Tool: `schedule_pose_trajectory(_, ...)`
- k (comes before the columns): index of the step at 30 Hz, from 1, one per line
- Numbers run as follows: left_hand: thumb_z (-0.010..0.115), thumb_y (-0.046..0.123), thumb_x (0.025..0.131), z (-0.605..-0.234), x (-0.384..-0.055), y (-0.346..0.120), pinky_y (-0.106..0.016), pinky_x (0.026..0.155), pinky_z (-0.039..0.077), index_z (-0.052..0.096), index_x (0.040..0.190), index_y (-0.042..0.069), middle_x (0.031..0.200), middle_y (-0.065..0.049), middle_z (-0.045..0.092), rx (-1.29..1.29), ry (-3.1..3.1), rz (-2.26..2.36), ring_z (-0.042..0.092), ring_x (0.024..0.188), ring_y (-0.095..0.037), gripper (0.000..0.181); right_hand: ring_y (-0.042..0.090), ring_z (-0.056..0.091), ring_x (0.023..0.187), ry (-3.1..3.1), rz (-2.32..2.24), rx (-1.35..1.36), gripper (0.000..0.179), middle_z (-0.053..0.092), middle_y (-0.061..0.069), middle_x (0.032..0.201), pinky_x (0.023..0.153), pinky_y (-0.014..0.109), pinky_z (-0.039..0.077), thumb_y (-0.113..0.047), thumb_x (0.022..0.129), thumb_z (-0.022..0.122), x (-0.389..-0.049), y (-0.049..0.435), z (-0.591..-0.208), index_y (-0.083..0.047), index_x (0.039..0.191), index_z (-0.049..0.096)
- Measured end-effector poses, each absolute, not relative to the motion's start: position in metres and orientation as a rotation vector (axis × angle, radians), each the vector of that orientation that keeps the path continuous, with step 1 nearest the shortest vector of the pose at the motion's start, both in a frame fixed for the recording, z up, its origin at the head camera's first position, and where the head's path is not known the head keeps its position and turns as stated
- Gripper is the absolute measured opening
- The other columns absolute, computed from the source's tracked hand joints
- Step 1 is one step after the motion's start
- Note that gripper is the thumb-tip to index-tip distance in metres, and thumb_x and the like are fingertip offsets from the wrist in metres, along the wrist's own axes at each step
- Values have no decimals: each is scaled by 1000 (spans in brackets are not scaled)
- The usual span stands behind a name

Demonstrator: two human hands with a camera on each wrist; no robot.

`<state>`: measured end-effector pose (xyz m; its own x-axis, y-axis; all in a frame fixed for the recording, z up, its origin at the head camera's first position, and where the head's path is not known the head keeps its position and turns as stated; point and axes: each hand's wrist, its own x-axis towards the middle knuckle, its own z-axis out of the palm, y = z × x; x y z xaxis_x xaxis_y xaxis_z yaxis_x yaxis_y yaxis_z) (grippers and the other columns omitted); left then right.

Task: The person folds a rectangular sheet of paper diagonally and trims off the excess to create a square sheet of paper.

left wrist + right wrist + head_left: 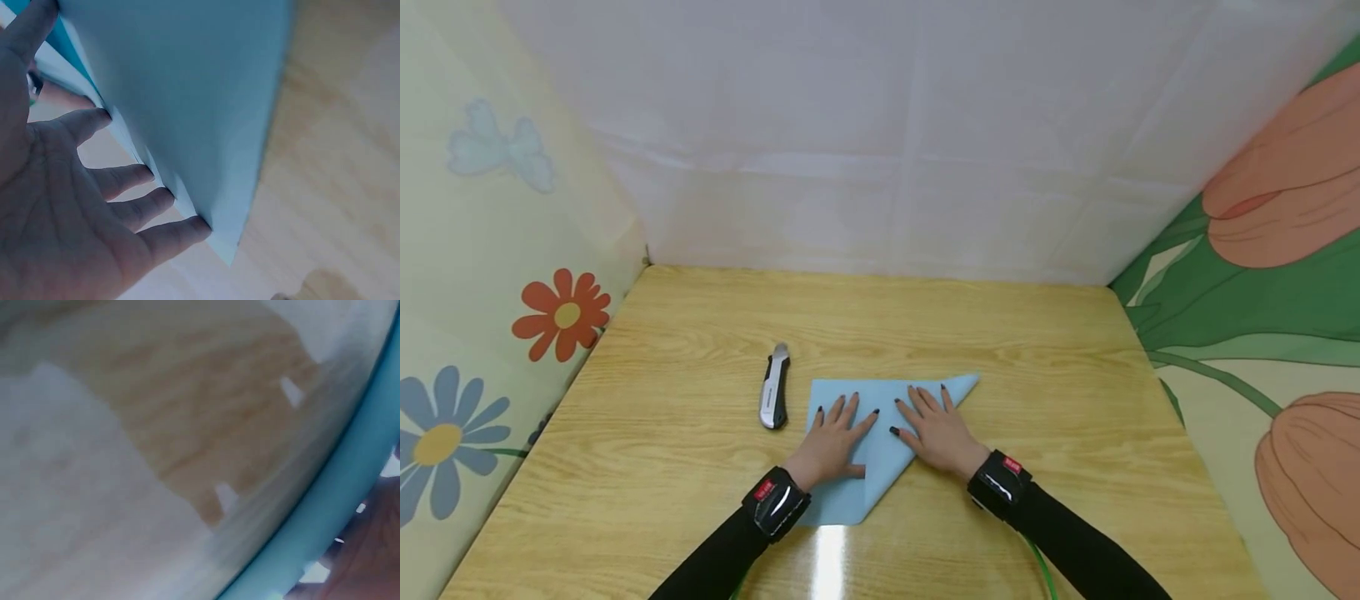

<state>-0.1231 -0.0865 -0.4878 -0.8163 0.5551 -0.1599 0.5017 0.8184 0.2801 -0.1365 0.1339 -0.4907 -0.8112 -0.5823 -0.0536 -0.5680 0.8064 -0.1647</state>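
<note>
A light blue sheet of paper [880,454] lies on the wooden table with its right part folded over, making a slanting lower right edge and a pointed tip at the upper right. My left hand [833,443] rests on the paper's left half, fingers straight and thumb pointing right. On the folded side, my right hand [942,435] presses down with fingers spread, close to the slanting edge. In the left wrist view, the left hand's fingertips [199,226] touch the paper [187,94]. Blue paper [337,475] curves through the right wrist view, partly hiding the hand.
A grey and black utility knife [774,387] lies left of the paper, blade end away from me. The wooden table [1037,358] meets a white sheet [880,167] behind and flowered panels on both sides. A green cable [1043,571] hangs below the right sleeve.
</note>
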Motion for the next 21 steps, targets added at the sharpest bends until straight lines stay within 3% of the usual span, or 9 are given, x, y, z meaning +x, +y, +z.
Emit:
schedule_pose_trajectory(3,73,35,81,-488,-125,-89,-66,102,23,41,143,10,150,-26,21,795,2715,401,19,136,-46,74,36,28,136,2852,-203,-903,51,30,21,148,108,59,15,-34,99,43,-137,135,-493,-7,142,41)
schedule_pose_trajectory(7,57,24,93,-486,-127,-89,-65,104,18,37,144,7,151,-23,21,739,2679,485,18,138,-43,57,35,25,138,2832,-211,-887,53,27,21,150,109,59,14,-35,99,42,-137,136,-494,-6,144,38)
schedule_pose_trajectory(10,50,27,97,-484,-126,-86,-65,104,20,35,145,6,150,-21,25,708,2718,477,21,137,-41,55,35,22,139,2822,-209,-873,55,24,21,151,109,59,13,-36,100,42,-137,136,-495,-6,145,35)
schedule_pose_trajectory(17,61,50,86,-490,-122,-82,-66,101,24,30,147,10,150,-22,26,721,2794,334,23,137,-41,79,35,19,140,2809,-206,-846,57,21,20,153,110,58,11,-38,100,41,-138,135,-498,-6,146,32)
schedule_pose_trajectory(21,52,59,87,-499,-122,-84,-67,100,25,24,150,17,151,-22,23,787,2824,331,21,137,-42,80,34,18,140,2809,-202,-838,58,20,19,153,110,58,10,-39,100,40,-139,135,-498,-7,147,30)
